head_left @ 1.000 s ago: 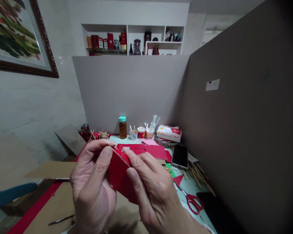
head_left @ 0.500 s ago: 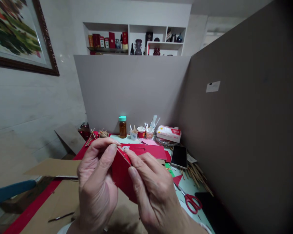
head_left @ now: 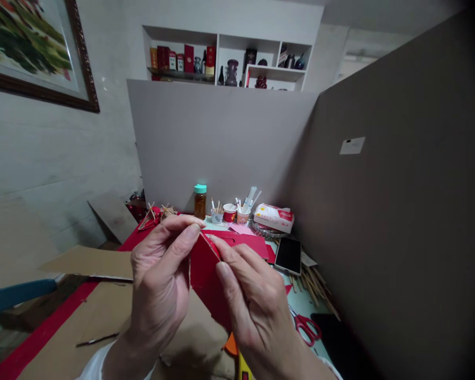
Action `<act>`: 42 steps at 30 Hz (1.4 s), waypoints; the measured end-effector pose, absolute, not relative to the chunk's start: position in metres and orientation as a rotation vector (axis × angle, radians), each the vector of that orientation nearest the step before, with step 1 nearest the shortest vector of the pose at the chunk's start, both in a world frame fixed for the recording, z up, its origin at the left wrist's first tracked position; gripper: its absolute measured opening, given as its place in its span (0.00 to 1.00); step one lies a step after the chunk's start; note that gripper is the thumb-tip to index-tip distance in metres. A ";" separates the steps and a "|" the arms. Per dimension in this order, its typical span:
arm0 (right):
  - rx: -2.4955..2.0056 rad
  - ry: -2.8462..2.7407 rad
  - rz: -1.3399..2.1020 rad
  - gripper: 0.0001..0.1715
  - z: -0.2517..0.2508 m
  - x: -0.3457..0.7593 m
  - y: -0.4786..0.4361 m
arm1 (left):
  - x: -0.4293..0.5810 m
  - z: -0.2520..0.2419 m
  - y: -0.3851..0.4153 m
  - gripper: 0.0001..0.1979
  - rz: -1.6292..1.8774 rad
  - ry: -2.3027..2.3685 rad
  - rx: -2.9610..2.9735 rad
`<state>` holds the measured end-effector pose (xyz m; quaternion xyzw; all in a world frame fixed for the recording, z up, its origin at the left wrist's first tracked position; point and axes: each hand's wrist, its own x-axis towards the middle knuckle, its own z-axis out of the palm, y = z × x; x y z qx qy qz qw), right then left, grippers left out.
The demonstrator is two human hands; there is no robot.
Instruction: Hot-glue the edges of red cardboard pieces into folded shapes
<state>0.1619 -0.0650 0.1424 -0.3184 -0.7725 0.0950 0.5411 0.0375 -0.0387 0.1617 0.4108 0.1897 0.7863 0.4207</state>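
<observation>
Between both hands, above the table, is a red piece of cardboard (head_left: 208, 274) with a pale cut edge along its slanting top. My left hand (head_left: 164, 279) pinches its upper corner between thumb and fingertips. Lower along the same slanting edge, my right hand (head_left: 257, 295) grips it with the thumb on the near face and fingers behind. Part of the cardboard is hidden by the right hand. Under that hand, an orange and yellow object (head_left: 243, 364) shows in part. Red-handled scissors (head_left: 307, 328) lie to the right, partly covered.
Behind the hands lies a red cardboard sheet (head_left: 253, 245). A phone (head_left: 288, 256), thin sticks (head_left: 314, 285) and a tissue pack (head_left: 274, 217) are at the right. A jar (head_left: 200, 203) and cups (head_left: 229, 214) line the back. Brown cardboard (head_left: 98, 311) covers the left; a grey partition (head_left: 221, 137) stands behind.
The view has shifted slightly, and the orange and yellow object now shows below my right hand. Both hands keep hold of the red cardboard, with little change in grip.
</observation>
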 end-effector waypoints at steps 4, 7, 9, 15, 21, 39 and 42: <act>-0.767 -1.827 0.207 0.20 0.142 0.162 -0.064 | 0.037 0.161 -0.037 0.05 1.949 0.501 0.998; -0.779 -1.823 0.193 0.20 0.142 0.162 -0.064 | 0.037 0.161 -0.034 0.03 1.938 0.505 0.974; -0.779 -1.826 0.187 0.20 0.142 0.162 -0.064 | 0.037 0.161 -0.033 0.01 1.927 0.506 0.961; -0.773 -1.802 0.106 0.20 0.141 0.160 -0.062 | 0.037 0.161 -0.033 0.03 1.878 0.486 0.933; -0.764 -1.674 0.109 0.17 0.143 0.158 -0.062 | 0.043 0.160 -0.034 0.12 1.778 0.439 0.950; -0.610 -1.692 0.099 0.26 0.149 0.177 -0.063 | 0.041 0.153 -0.035 0.11 1.521 0.379 1.017; -0.565 -1.714 0.089 0.27 0.148 0.178 -0.065 | 0.040 0.151 -0.033 0.11 1.535 0.352 1.023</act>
